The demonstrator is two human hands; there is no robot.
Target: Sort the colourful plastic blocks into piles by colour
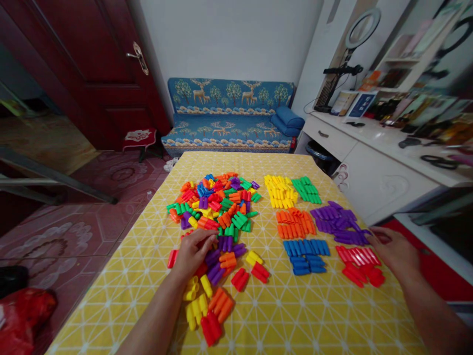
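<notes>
My left hand (194, 250) is over the near-left part of a mixed pile of coloured plastic tube-shaped pieces (221, 202). Its fingers are curled together, and what they hold, if anything, is hidden. At the right, my right hand (395, 250) is closed with its fingertips at a purple plastic piece (364, 233) on the edge of the purple group (332, 217). Red pieces (357, 255) lie just below that hand. Other single-colour groups are yellow (281, 191), green (306, 190), orange (295, 223) and blue (306, 255).
A yellow patterned cloth (266, 315) covers the table. Loose yellow (197, 310), orange (220, 304) and red pieces (211, 328) lie near its front. Beyond stands a blue sofa (229, 123); a white dresser (391, 167) is at the right, a stool (139, 138) at the left.
</notes>
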